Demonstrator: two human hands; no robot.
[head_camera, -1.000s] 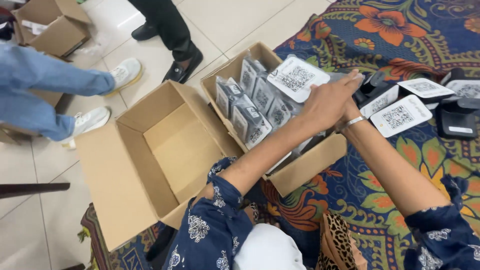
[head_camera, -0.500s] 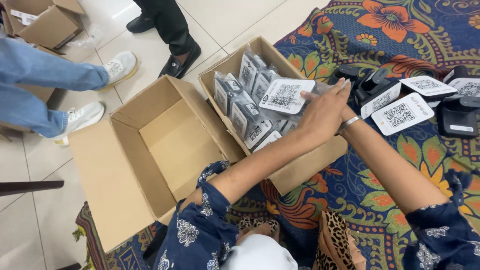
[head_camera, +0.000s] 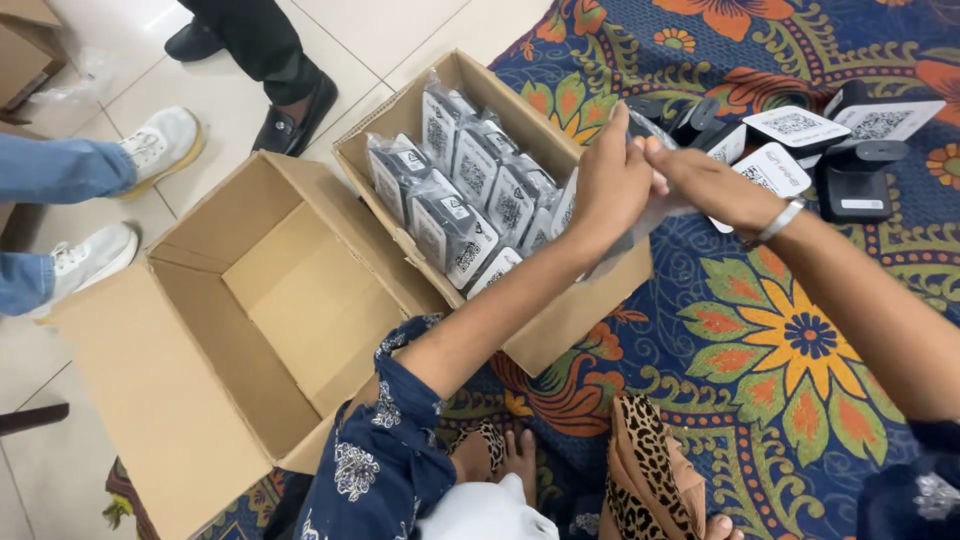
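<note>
My left hand (head_camera: 612, 182) and my right hand (head_camera: 705, 182) meet over the right end of a cardboard box (head_camera: 575, 322). Together they grip a white-faced device in a clear plastic bag (head_camera: 566, 207), held upright at the box's edge. The box holds several bagged devices (head_camera: 455, 215) of the same kind, standing in rows. An open cardboard box with nothing inside (head_camera: 300, 300) sits to its left, touching it. My right wrist wears a metal bracelet (head_camera: 781, 221).
Several unbagged devices with white square faces (head_camera: 795, 130) and a black stand (head_camera: 855, 180) lie on the floral mat (head_camera: 800, 340) at the right. Other people's feet stand on the tiled floor: white sneakers (head_camera: 160, 145) and black shoes (head_camera: 295, 110).
The device was held flat above the box by my left hand. Now it is turned upright at the box's right end, and my right hand has joined on it.
</note>
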